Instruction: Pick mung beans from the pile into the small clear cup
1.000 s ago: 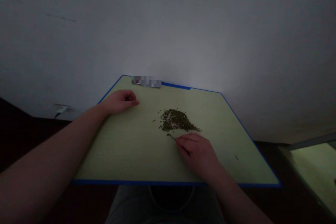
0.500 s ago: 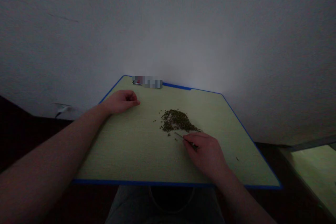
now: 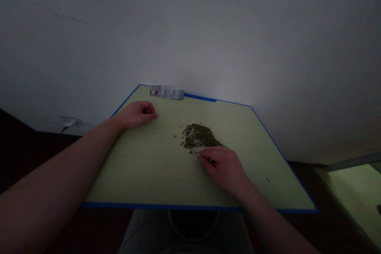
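Grains: small, roundish, green-brown, heaped in an uneven mound [image 3: 204,135] mid-table, with loose ones along its edges.
Right hand [image 3: 201,154]: fingertips pinched on a thin tool [image 3: 195,151], just beside the mound's near edge; the tool's material is unclear.
Left hand [image 3: 139,114]: closed in a loose curl near the table's left edge; its contents cannot be told.
Table [image 3: 143,170]: flat, pale yellow-green, faintly streaked, blue-rimmed.
Packet [image 3: 166,92]: oblong, blurred, at the far edge.
Sliver [image 3: 268,179]: thin, dark, right of the right hand.

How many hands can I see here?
2: the left hand near the left edge of the table, and the right hand at the near side of the green pile.
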Demonstrator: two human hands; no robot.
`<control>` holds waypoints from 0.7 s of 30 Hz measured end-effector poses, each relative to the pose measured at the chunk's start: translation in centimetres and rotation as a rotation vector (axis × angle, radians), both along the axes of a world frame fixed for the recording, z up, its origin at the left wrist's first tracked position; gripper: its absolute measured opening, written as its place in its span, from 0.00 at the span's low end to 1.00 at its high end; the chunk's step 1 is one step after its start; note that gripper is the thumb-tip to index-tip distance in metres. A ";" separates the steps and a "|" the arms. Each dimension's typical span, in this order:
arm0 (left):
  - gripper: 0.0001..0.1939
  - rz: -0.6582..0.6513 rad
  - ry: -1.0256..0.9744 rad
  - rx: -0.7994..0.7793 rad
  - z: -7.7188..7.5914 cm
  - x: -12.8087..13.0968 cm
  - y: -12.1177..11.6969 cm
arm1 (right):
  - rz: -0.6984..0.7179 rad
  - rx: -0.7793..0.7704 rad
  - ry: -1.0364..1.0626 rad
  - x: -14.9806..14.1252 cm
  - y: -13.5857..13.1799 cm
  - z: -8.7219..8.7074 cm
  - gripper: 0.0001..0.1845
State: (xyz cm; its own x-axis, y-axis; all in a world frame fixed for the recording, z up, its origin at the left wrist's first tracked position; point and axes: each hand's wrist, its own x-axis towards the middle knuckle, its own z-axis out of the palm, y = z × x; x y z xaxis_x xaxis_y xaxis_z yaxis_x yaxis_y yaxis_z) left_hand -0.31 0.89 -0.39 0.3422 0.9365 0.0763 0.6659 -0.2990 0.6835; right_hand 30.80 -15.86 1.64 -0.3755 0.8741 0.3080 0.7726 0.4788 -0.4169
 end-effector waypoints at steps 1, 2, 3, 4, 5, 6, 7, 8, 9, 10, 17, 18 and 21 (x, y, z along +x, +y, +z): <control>0.16 -0.002 0.001 -0.001 0.0 0.0 0.0 | 0.006 -0.004 0.002 0.0 0.0 0.0 0.11; 0.16 -0.001 0.003 -0.003 0.0 0.0 0.0 | 0.012 -0.008 0.004 0.0 0.0 0.1 0.11; 0.16 0.001 0.005 -0.005 0.0 0.0 0.0 | 0.016 -0.011 0.005 0.0 0.0 0.1 0.11; 0.16 0.003 0.005 -0.005 0.1 0.1 0.0 | 0.022 -0.012 0.004 0.0 0.0 0.1 0.12; 0.16 0.006 0.003 -0.008 0.1 0.1 -0.1 | 0.027 -0.011 0.004 0.0 0.0 0.1 0.12; 0.16 0.009 -0.002 -0.010 0.2 0.2 -0.2 | 0.032 -0.009 0.003 0.0 -0.1 0.1 0.12; 0.16 0.011 -0.005 -0.010 0.3 0.2 -0.3 | 0.036 -0.005 0.002 0.0 -0.1 0.1 0.12; 0.17 0.016 -0.008 -0.015 0.4 0.3 -0.3 | 0.039 0.002 0.002 0.0 -0.1 0.1 0.12; 0.17 0.021 -0.008 -0.014 0.5 0.4 -0.4 | 0.042 0.009 0.001 -0.1 -0.1 0.0 0.12; 0.17 0.023 -0.004 -0.016 0.6 0.4 -0.4 | 0.042 0.016 0.000 -0.1 -0.1 0.0 0.12; 0.16 0.011 0.002 -0.006 0.6 0.4 -0.4 | -0.009 0.003 0.006 -0.2 -0.1 0.1 0.11; 0.16 0.011 0.005 -0.003 0.5 0.3 -0.4 | -0.007 0.002 0.012 -0.2 -0.1 0.1 0.11; 0.16 0.010 -0.002 0.000 0.4 0.3 -0.3 | -0.004 -0.001 0.021 -0.1 -0.3 0.2 0.11</control>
